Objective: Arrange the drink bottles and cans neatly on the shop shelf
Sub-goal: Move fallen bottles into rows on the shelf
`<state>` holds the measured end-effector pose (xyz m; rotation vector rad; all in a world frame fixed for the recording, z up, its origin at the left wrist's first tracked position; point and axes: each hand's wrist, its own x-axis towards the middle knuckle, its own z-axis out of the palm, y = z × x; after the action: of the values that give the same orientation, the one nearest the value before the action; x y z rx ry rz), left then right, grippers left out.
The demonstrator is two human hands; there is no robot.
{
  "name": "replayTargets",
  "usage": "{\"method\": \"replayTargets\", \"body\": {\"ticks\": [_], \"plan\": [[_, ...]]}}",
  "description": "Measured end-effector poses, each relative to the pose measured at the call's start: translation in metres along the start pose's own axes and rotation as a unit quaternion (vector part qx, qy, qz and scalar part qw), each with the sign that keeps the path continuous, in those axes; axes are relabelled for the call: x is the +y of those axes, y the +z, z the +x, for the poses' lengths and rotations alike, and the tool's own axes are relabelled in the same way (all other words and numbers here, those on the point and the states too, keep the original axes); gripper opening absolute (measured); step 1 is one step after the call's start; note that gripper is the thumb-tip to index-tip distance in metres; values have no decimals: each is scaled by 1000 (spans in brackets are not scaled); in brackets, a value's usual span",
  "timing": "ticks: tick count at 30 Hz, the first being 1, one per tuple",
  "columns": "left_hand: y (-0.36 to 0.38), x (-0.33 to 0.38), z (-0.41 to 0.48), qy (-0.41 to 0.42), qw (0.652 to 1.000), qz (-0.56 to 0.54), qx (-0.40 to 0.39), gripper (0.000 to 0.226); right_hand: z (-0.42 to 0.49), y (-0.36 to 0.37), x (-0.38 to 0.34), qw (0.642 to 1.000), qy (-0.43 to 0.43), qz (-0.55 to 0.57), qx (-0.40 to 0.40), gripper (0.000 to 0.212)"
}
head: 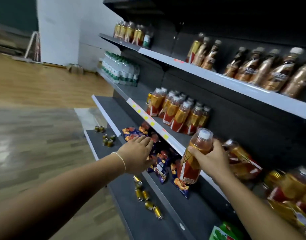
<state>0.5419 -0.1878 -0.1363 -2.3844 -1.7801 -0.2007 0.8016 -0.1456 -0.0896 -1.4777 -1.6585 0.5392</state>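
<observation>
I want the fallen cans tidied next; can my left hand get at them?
Probably yes: the left hand is open and empty, and the cans lie uncovered on the shelf below it.

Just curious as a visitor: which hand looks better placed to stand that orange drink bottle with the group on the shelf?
Probably right. The right hand grips the bottle beside that shelf, close to the standing bottles. The left hand is open, lower down over the snack packets, holding nothing.
</observation>
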Motion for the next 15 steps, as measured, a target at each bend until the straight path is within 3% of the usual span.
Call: {"method": "replayTargets", "body": {"ticks": [15], "plan": [[42,-152,114,-81,997,5,-19,79,170,161,-17,993,-23,43,-110,73]]}}
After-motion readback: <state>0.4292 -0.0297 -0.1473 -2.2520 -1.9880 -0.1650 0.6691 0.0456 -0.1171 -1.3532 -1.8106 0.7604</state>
